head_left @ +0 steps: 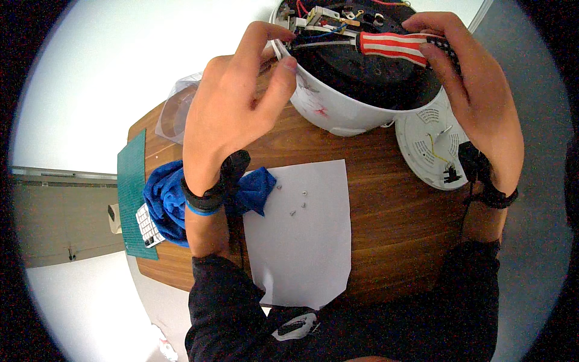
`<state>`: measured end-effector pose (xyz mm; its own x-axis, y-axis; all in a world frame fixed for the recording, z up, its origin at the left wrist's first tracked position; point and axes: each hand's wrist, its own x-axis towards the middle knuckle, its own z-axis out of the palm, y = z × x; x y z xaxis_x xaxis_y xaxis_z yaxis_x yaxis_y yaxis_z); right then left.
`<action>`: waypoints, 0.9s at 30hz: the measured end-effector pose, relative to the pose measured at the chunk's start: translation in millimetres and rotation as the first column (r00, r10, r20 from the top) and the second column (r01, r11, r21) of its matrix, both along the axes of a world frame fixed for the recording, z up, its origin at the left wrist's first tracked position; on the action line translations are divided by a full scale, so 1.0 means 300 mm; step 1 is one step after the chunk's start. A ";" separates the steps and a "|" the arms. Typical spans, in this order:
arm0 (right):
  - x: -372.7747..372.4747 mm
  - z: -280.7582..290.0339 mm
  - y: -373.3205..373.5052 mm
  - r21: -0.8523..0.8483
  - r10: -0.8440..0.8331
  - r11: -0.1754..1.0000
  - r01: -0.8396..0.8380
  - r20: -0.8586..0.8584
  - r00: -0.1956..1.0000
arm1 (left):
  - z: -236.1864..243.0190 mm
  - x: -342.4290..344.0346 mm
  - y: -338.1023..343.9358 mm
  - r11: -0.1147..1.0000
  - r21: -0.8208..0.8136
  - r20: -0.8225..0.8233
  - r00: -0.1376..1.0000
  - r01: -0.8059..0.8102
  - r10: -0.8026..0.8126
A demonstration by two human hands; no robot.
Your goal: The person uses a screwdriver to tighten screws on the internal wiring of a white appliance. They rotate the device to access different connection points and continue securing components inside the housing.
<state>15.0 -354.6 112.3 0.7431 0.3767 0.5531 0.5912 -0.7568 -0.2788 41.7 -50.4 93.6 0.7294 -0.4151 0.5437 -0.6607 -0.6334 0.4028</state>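
My right hand (485,78) is closed round the red-and-white striped handle of a screwdriver (391,46). Its metal shaft points left, across the open underside of a round white appliance (341,108) that looks like a rice cooker. My left hand (232,93) pinches the appliance's rim between thumb and fingers, close to the shaft's end; what the screwdriver tip touches is hidden there. Inside the dark base lie metal parts and red, yellow and blue wires (335,30).
A round white vented cover (428,148) lies to the right, below the appliance. Several small screws (304,206) rest on white paper (307,253). Left are a blue cloth (163,199), a white gridded object (146,224), a green mat (131,175) and a clear plastic piece (175,111).
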 end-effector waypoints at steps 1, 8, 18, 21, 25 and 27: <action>0.001 0.002 0.001 -0.007 0.013 1.000 -0.012 0.018 1.000 | -0.005 0.004 0.002 1.000 -0.001 0.021 1.000 0.006 -0.006; -0.001 0.057 0.004 -0.184 0.153 0.973 -0.141 0.053 0.987 | -0.013 0.008 0.016 1.000 -0.020 0.035 0.999 0.013 -0.012; 0.023 0.045 0.009 -0.028 0.123 0.992 -0.123 0.018 0.992 | 0.005 -0.004 0.021 1.000 -0.001 -0.018 1.000 0.005 -0.005; -0.049 0.100 0.046 0.097 -0.075 0.991 0.089 -0.141 0.987 | 0.008 0.016 0.011 0.999 -0.029 -0.070 0.996 0.045 -0.047; 0.004 0.009 -0.002 0.098 0.019 0.995 -0.009 -0.098 0.995 | 0.013 -0.002 0.013 0.998 -0.069 -0.193 0.981 -0.013 0.000; -0.011 0.016 -0.004 0.052 0.027 0.998 -0.024 -0.057 0.998 | -0.002 0.009 -0.001 0.993 -0.118 -0.199 0.980 0.001 -0.025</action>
<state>11.7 -355.7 117.1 0.7649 0.3685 0.5284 0.5920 -0.7255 -0.3510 44.2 -50.6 92.9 0.8233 -0.3672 0.4327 -0.5670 -0.5662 0.5983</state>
